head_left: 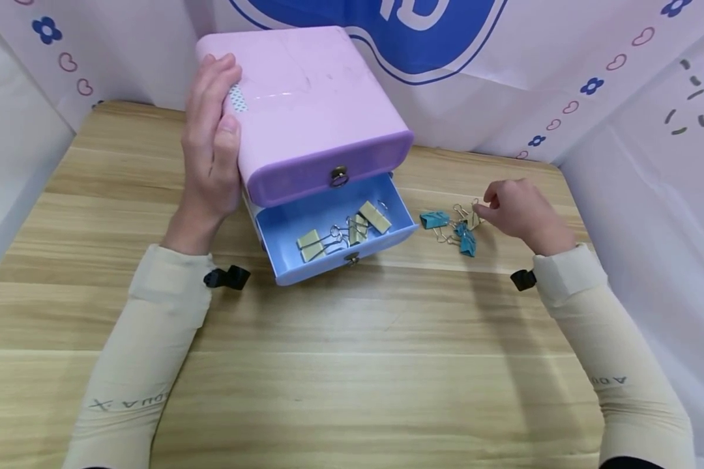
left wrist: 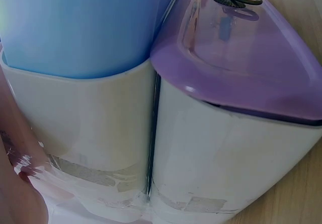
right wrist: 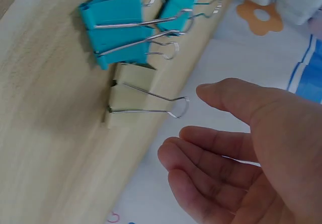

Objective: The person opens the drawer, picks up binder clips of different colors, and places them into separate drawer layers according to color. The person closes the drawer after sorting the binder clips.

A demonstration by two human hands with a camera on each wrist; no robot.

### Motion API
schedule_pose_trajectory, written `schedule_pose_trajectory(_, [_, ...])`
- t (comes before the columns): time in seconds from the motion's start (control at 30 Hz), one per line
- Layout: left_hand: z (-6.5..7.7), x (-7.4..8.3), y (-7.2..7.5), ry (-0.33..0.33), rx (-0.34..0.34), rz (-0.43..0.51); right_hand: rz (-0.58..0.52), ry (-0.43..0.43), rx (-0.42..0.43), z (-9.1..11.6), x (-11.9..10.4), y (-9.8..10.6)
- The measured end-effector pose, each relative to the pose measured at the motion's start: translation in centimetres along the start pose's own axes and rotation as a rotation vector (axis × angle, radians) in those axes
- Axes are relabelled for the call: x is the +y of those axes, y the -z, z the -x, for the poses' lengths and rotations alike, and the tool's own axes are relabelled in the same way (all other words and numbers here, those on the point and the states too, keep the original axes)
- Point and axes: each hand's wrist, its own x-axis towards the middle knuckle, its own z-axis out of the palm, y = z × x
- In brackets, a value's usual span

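My left hand (head_left: 205,146) rests along the left side and top edge of a pink-topped drawer box (head_left: 317,91), its fingers extended. Below the purple top drawer front (head_left: 305,174), the blue drawer (head_left: 278,254) is pulled out, with several pale yellow binder clips (head_left: 311,246) lying inside. On the table to its right lie teal binder clips (right wrist: 118,25) and one pale yellow binder clip (right wrist: 132,95). My right hand (right wrist: 236,148) is beside that yellow clip, thumb and fingers apart, fingertips near its wire handle and nothing held.
The wooden table (head_left: 340,365) spans the foreground. A printed white cloth (head_left: 475,120) hangs behind the box, and white sheeting (head_left: 651,195) borders the table's right side. Small ring pulls (head_left: 339,176) are on the drawer fronts.
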Motion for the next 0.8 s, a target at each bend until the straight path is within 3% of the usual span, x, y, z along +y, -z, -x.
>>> schedule_pose_trajectory(0.6, [0.1,0.1,0.0,-0.003,0.002,0.009,0.029,-0.088,-0.092,-2.6,0.2,-1.9])
schedule_pose_trajectory(0.8, [0.1,0.1,0.1,-0.003,-0.004,0.003,0.085,-0.069,-0.086,-2.9,0.0,-2.5])
